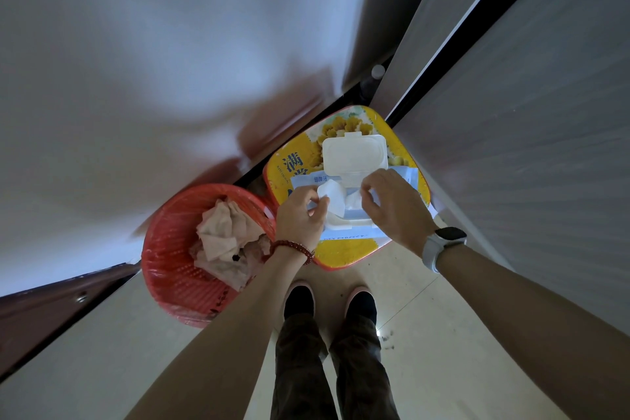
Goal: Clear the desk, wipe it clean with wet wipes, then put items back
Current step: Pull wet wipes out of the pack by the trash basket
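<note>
Wipes pack (344,211) on tin (341,251), frame centre; lid (354,155) flipped open toward upper frame. Basket (177,269) just left of tin, touching; crumpled paper (221,239) inside. Left hand (300,218) on pack's left part, right hand (395,208) on right part. Shoes (330,300) below tin on floor (443,334).

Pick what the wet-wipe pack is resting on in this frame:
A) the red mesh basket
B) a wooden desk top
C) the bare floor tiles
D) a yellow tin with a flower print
D: the wet-wipe pack, its lid flipped open, lies on the yellow tin, while the red basket of crumpled wipes stands beside the tin.
</note>
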`<state>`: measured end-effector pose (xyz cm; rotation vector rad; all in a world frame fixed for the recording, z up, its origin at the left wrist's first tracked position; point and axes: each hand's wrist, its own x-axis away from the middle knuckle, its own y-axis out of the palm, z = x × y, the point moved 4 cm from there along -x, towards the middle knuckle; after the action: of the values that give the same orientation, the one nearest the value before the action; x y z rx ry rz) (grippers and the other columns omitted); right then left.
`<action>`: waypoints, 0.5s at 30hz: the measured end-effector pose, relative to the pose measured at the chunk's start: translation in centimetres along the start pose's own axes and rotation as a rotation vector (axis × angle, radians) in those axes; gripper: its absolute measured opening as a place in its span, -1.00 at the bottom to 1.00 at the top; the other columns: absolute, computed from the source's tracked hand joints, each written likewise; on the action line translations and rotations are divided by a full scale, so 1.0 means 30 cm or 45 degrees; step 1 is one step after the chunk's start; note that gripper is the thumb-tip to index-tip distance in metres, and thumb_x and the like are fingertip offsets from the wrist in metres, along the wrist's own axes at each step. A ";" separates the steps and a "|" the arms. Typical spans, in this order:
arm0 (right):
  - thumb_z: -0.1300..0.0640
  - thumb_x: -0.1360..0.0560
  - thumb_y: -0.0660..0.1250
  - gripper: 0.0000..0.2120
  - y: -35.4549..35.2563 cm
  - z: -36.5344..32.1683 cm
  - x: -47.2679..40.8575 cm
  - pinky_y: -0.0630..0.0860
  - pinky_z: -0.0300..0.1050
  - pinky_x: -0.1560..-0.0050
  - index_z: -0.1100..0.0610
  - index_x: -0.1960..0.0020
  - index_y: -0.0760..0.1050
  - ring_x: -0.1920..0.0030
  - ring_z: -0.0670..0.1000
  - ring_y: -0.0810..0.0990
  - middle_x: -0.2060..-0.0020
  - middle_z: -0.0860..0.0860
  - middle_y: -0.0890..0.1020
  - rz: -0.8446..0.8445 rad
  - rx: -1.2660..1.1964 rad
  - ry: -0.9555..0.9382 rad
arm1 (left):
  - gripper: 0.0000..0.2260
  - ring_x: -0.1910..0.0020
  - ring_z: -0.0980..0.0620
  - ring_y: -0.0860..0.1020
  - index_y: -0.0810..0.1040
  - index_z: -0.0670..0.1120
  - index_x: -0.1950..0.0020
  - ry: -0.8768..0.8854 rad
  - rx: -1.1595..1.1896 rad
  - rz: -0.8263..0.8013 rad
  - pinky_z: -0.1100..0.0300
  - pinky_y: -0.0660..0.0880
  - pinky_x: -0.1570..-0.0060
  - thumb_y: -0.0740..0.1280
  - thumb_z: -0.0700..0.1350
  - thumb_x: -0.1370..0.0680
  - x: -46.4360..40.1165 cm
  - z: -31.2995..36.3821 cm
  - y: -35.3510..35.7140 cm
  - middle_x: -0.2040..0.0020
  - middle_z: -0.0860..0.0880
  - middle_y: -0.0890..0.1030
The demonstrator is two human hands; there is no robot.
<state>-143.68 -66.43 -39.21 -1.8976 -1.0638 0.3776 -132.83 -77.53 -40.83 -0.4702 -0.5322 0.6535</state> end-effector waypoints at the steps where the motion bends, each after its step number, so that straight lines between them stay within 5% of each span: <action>1: 0.23 -0.54 0.17 -0.85 -0.006 0.007 0.004 0.40 -0.10 0.22 0.28 0.12 0.46 0.21 0.09 0.48 0.24 0.12 0.54 -0.006 -0.143 0.127 | -0.87 0.21 0.02 0.46 0.51 -0.33 0.20 -0.004 -0.007 0.002 0.64 0.30 0.32 0.31 -0.26 -0.48 0.000 0.000 -0.001 0.18 -0.15 0.55; 5: 0.29 -0.54 0.18 -0.88 -0.002 0.023 0.026 0.31 -0.32 0.07 0.31 0.02 0.46 0.09 0.06 0.47 0.11 0.17 0.56 0.046 -0.487 0.412 | -0.87 0.20 0.03 0.45 0.52 -0.33 0.18 -0.003 -0.019 0.004 0.62 0.31 0.31 0.30 -0.26 -0.49 0.002 0.008 -0.002 0.17 -0.16 0.56; 9: 0.26 -0.45 0.26 -0.66 0.023 -0.001 0.044 0.33 0.01 -0.10 0.22 -0.22 0.41 -0.08 0.13 0.44 -0.09 0.16 0.51 -0.243 -0.220 0.118 | -0.86 0.21 0.03 0.43 0.51 -0.33 0.17 -0.023 -0.031 -0.010 0.64 0.29 0.31 0.30 -0.25 -0.50 0.007 0.015 0.000 0.17 -0.14 0.53; 12: 0.22 -0.49 0.28 -0.86 0.010 -0.001 0.029 0.42 0.04 -0.01 0.21 -0.03 0.52 0.00 0.14 0.47 0.02 0.16 0.54 -0.124 -0.133 0.118 | -0.85 0.21 0.02 0.43 0.50 -0.34 0.17 -0.042 -0.033 -0.021 0.64 0.28 0.32 0.29 -0.24 -0.50 0.005 0.017 0.000 0.18 -0.13 0.51; 15: 0.25 -0.51 0.26 -0.89 -0.008 -0.013 0.015 0.37 -0.32 0.12 0.27 0.12 0.54 0.14 0.05 0.49 0.18 0.14 0.59 -0.035 -0.481 0.359 | -0.86 0.21 0.01 0.43 0.50 -0.33 0.19 -0.062 -0.049 -0.022 0.54 0.30 0.31 0.29 -0.25 -0.50 0.007 0.019 -0.001 0.18 -0.20 0.53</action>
<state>-143.30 -66.23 -38.73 -2.1843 -1.0191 -0.1167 -133.03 -77.28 -40.31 -0.4862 -0.5951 0.6406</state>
